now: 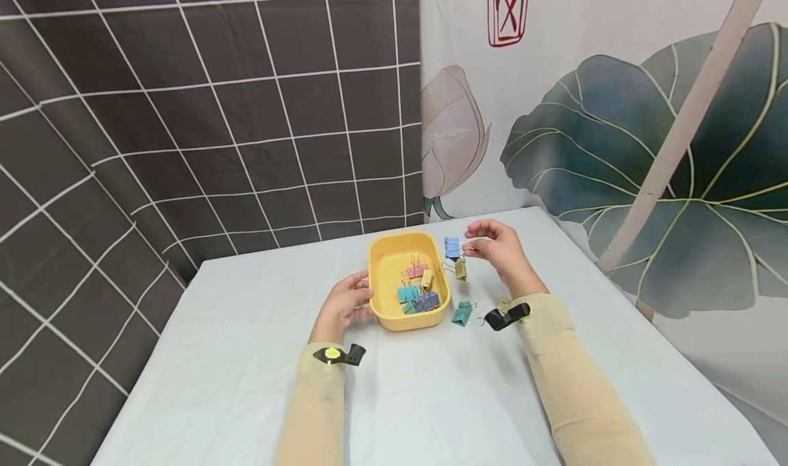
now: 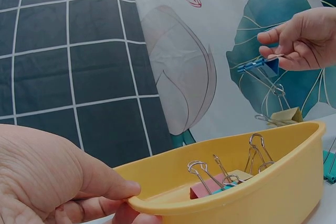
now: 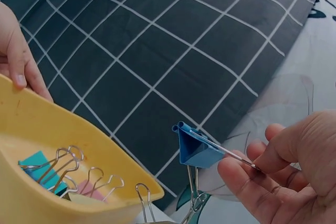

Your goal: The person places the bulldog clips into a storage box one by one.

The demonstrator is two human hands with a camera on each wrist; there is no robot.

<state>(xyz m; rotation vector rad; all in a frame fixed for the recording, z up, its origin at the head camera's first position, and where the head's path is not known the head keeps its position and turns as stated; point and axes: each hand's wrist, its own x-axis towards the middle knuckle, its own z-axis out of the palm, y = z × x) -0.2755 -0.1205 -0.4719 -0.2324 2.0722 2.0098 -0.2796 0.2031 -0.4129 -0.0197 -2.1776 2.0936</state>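
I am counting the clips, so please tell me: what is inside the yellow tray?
The yellow tray holds several binder clips: pink, yellow, teal and blue ones. They lie piled together, so clips underneath may be hidden and an exact count is uncertain.

Clips (image 1: 418, 295) in tray (image 1: 384, 264), left of loose clips (image 1: 462, 312) on table (image 1: 246, 356)

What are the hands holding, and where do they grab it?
Right hand pinches the blue binder clip by its wire handle. Left hand grips the yellow tray rim.
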